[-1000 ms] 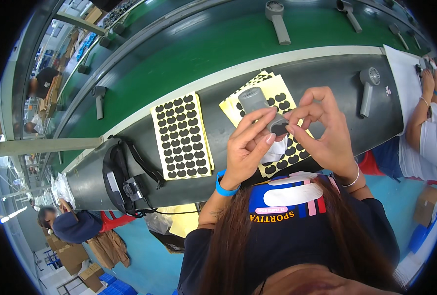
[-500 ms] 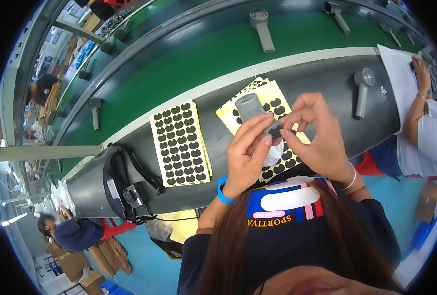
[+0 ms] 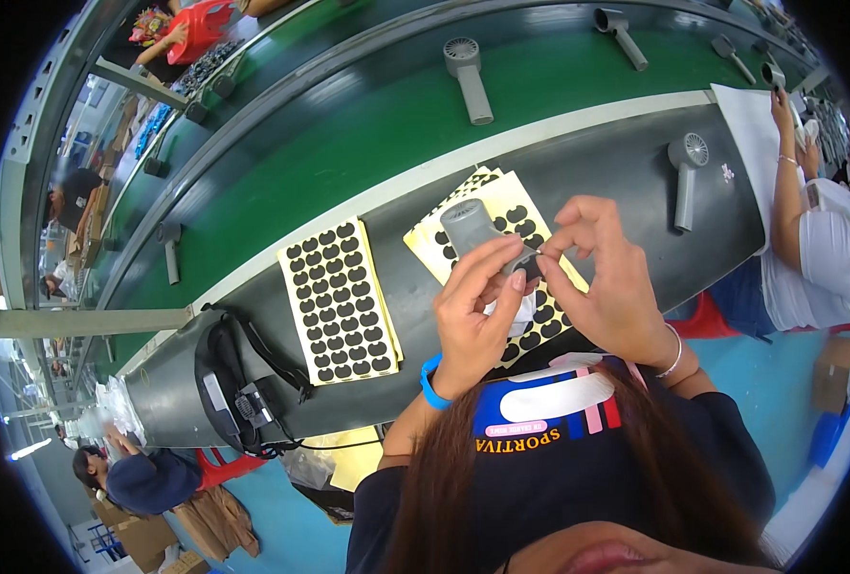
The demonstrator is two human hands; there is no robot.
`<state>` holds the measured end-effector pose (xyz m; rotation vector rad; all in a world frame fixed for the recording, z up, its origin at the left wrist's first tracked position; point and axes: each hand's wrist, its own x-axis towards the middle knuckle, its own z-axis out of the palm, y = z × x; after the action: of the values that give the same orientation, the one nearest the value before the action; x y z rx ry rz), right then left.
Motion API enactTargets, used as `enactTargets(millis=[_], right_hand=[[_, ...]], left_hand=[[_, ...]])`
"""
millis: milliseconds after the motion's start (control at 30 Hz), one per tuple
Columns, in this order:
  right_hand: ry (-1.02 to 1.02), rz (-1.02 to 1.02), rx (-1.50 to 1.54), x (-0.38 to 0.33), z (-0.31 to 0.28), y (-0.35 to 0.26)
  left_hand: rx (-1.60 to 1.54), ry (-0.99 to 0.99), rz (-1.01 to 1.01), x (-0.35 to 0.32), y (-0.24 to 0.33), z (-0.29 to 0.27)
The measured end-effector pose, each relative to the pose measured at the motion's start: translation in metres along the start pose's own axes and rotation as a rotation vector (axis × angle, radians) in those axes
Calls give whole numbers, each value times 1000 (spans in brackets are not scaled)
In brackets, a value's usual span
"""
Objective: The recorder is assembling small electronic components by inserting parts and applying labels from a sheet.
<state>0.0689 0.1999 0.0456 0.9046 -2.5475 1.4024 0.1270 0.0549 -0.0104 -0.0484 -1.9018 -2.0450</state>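
My left hand [image 3: 474,311] is wrapped round the handle of a grey handheld fan [image 3: 469,226], its round head pointing away from me. My right hand [image 3: 608,287] is at the handle's dark near end, thumb and forefinger pinched together; whatever they grip is too small to make out. Something white [image 3: 520,318] shows below the fan, partly hidden by my left hand. Underneath lie yellow-backed sheets of black stickers [image 3: 515,206]. Another stack of black sticker sheets [image 3: 339,304] sits to the left on the dark bench.
A black strap with a small device [image 3: 243,392] and cable lies at the bench's left. Another grey fan [image 3: 687,182] rests at the right. Beyond the bench, a green conveyor [image 3: 367,124] carries several fans. A co-worker [image 3: 817,225] sits at the right, another [image 3: 138,483] at the far left.
The view has shifted slightly, so bench and fans appear displaced. My hands still hold the fan and pinch at its handle end. The co-worker at the right has raised a hand with a fan.
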Motion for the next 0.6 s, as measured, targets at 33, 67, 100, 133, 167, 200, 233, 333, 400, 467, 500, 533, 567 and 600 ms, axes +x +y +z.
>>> enactTargets(millis=[33, 67, 100, 133, 167, 200, 233, 333, 400, 467, 500, 533, 567, 600], right_hand=[[7, 33, 13, -1, -2, -1], [15, 35, 3, -2, -3, -3], [13, 28, -59, -2, -4, -6], [15, 21, -123, -3, -4, -7], [7, 4, -144, -1, -6, -7], [1, -12, -167, 0, -5, -8], [-4, -41, -153, 0, -2, -5], [-62, -2, -139, -2, -6, -2], [-45, -14, -125, 1, -7, 2], [-92, -19, -45, 4, -1, 9], [-155, -23, 53, 6, 4, 14], [-145, -19, 44, 6, 12, 22], [-183, -74, -1, 6, 23, 31], [-223, -129, -45, 7, 33, 38]], left_hand=[[-7, -8, 3, 1, 1, 1], [5, -15, -1, 2, 2, 2], [14, -24, -2, 2, 4, 2], [2, -38, 7, 0, 3, 1], [27, -20, 24, 0, 0, 1], [50, -3, 43, -1, 0, 0], [90, 17, 30, -2, 2, -1], [121, 48, -11, -4, 6, -4], [107, 105, -69, -8, 12, -11], [185, 142, -34, -11, 12, -17], [176, 154, -22, -9, 12, -19], [166, 162, -15, -7, 11, -19], [103, 160, -40, -5, 13, -17], [99, 155, -38, -3, 11, -14]])
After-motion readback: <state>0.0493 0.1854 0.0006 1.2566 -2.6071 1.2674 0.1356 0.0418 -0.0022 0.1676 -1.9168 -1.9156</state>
